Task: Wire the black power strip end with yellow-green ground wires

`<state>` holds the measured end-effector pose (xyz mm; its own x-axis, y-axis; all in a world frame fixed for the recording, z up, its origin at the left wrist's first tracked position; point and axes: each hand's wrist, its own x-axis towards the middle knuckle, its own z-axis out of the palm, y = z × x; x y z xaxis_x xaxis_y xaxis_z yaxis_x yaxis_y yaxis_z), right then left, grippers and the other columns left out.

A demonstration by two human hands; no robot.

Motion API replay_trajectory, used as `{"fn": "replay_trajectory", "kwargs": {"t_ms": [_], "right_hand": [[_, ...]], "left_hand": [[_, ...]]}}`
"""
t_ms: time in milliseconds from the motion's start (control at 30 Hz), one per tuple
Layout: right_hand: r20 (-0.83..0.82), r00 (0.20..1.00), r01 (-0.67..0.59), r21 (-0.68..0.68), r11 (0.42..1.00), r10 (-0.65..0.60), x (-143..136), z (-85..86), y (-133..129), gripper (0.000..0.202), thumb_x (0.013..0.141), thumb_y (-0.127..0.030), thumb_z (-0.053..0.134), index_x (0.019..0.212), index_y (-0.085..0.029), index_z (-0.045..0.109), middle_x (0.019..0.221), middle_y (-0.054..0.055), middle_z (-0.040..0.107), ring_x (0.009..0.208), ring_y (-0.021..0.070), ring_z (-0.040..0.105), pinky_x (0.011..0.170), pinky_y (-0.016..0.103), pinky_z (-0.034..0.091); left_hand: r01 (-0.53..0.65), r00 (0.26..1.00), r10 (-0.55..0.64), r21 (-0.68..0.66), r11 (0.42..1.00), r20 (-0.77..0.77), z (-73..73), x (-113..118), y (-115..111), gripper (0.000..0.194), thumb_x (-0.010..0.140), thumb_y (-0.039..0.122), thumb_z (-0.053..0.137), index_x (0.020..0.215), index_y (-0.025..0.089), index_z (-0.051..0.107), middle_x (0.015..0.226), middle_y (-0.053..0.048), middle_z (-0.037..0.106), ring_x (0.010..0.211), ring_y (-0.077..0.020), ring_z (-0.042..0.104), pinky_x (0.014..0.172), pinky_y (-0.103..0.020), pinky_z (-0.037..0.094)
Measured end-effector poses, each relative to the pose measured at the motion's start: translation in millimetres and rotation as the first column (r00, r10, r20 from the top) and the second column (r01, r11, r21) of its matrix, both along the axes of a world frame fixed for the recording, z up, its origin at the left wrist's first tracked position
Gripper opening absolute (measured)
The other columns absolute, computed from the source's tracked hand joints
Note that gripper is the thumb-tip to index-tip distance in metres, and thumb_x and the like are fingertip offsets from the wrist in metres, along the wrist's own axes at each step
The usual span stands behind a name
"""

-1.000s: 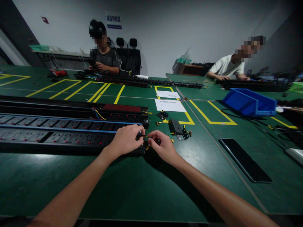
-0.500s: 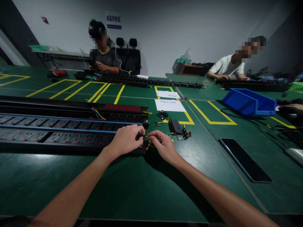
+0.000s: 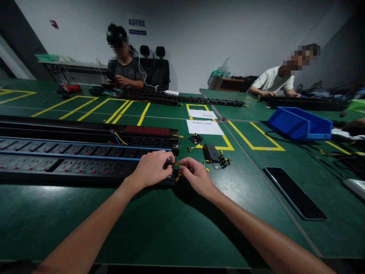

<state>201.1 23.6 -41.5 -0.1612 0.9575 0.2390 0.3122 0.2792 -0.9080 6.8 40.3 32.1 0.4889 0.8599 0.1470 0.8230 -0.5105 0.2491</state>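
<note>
A long black power strip (image 3: 94, 167) with rows of sockets and red lights lies across the left of the table. Over its right end, my left hand (image 3: 153, 166) is closed on a small dark part, mostly covered by the fingers. My right hand (image 3: 196, 175) pinches a thin yellow-green wire (image 3: 177, 165) just off that end. Thumb and fingertips of both hands nearly meet there. Right of my hands sit a black box module (image 3: 211, 153) and a black bracket (image 3: 224, 161) with short wires. A smaller black bracket (image 3: 196, 138) lies behind them.
Behind the strip are more black rails and a dark red panel (image 3: 148, 130). Paper labels (image 3: 204, 127), a blue bin (image 3: 302, 123) and a phone (image 3: 295, 193) lie on the green table. Two people sit across it, one with a headset (image 3: 116, 36).
My hands stay in nearly the same place at the strip's end. The right fingertips have shifted very slightly. At the far right edge, another person's hand has moved.
</note>
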Motion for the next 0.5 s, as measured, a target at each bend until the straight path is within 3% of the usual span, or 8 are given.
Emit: {"fn": "replay_trajectory", "kwargs": {"t_ms": [500], "right_hand": [[0.000, 1.000, -0.007, -0.003, 1.000, 0.007, -0.7, 2.8, -1.7, 0.020, 0.087, -0.027, 0.055, 0.099, -0.019, 0.068, 0.074, -0.001, 0.063, 0.065, 0.0143, 0.055, 0.061, 0.025, 0.042]], "left_hand": [[0.011, 1.000, -0.011, 0.011, 1.000, -0.006, -1.6, -0.9, 0.8, 0.019, 0.082, 0.026, 0.054, 0.097, 0.026, 0.066, 0.095, -0.001, 0.069, 0.079, -0.0200, 0.063, 0.065, -0.029, 0.041]]}}
